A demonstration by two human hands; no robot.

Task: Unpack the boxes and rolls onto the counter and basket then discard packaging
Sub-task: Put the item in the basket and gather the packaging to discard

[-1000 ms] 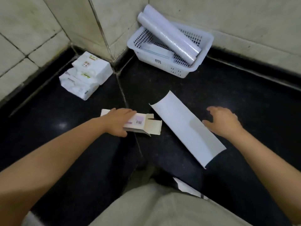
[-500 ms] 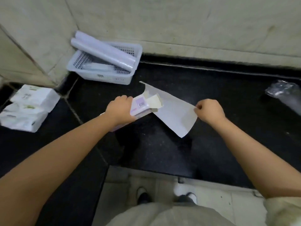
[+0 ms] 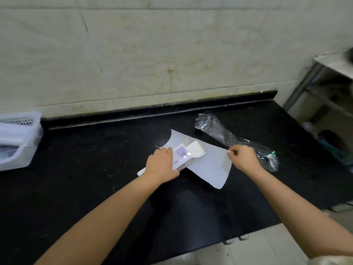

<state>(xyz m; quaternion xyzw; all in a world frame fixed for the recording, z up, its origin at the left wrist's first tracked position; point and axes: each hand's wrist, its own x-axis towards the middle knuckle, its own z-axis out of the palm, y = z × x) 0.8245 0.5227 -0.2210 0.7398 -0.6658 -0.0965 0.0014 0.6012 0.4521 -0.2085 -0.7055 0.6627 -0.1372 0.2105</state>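
Two hands gather packaging: my left hand (image 3: 162,165) clasps the emptied carton (image 3: 188,153), my right hand (image 3: 243,157) pinches the cardboard sheet (image 3: 208,167), presumably for discarding; desk (image 3: 95,169) beneath.

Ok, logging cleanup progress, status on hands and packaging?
Left hand gripping empty open box. Right hand pinching white card sheet. Crumpled clear wrap still on counter, nothing blocking.

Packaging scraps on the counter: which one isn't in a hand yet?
The clear crumpled plastic wrap, lying loose behind the right hand. That hand pinches the white card sheet; the left hand grips the opened box.
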